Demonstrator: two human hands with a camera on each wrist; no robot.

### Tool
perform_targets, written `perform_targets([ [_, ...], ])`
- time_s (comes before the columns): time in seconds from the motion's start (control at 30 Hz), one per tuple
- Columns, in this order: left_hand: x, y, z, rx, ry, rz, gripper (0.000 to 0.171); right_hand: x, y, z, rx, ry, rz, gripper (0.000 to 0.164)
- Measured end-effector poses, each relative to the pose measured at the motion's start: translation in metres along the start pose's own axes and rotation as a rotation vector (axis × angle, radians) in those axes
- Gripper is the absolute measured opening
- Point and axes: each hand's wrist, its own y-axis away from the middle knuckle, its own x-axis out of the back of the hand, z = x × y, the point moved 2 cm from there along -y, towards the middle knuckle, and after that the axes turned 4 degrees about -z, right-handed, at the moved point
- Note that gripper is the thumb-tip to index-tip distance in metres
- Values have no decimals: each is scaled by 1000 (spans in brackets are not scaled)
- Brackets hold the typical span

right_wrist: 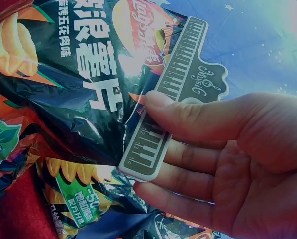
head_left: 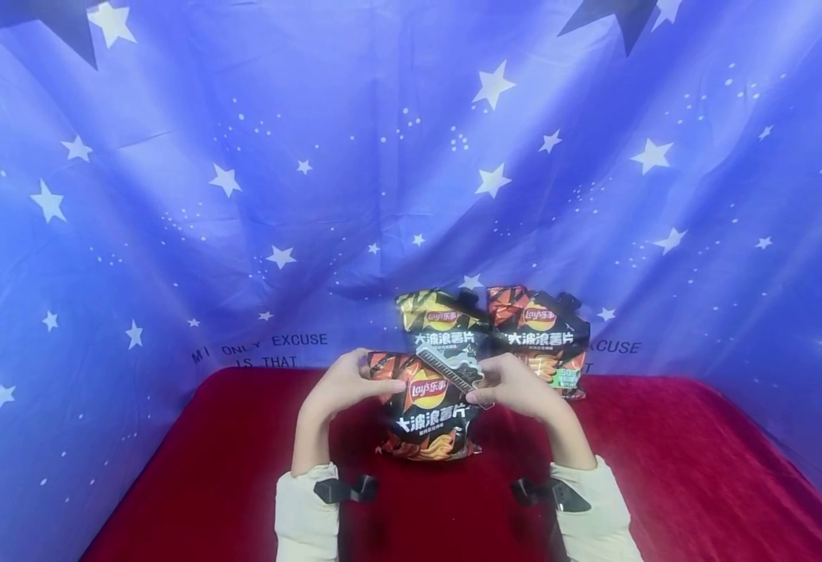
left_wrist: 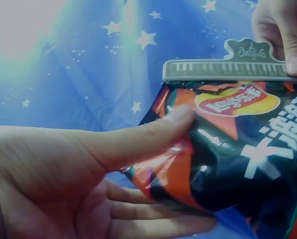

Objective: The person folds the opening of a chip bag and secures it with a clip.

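Note:
A black and orange Lay's chip bag (head_left: 432, 421) is upright in front of me, its lettering toward the head camera. My left hand (head_left: 346, 386) grips its left upper side, with the thumb (left_wrist: 153, 137) across the front and fingers behind. Along the bag's top edge lies a long flat clip (right_wrist: 163, 104) printed with piano keys and the word "Music". My right hand (head_left: 523, 386) pinches this clip near its right end, thumb on the keys and fingers behind. In the head view the clip slants down to the right.
Behind the held bag stand a yellow and black chip bag (head_left: 446, 320) and, to its right, a red and black one (head_left: 540, 336), each with a dark clip on top. A red cloth (head_left: 677, 468) covers the table, and a blue star-printed curtain (head_left: 382, 195) hangs behind.

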Motion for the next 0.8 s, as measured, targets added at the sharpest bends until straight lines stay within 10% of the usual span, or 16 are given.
perform_targets([
  [0.2,-1,2,-4,40,-32,-124,38,0,0,2,-21,-2,4,16],
  [0.8,-3,-1,2,-26,-159,7,29,1,1,-1,-33,-10,25,16],
])
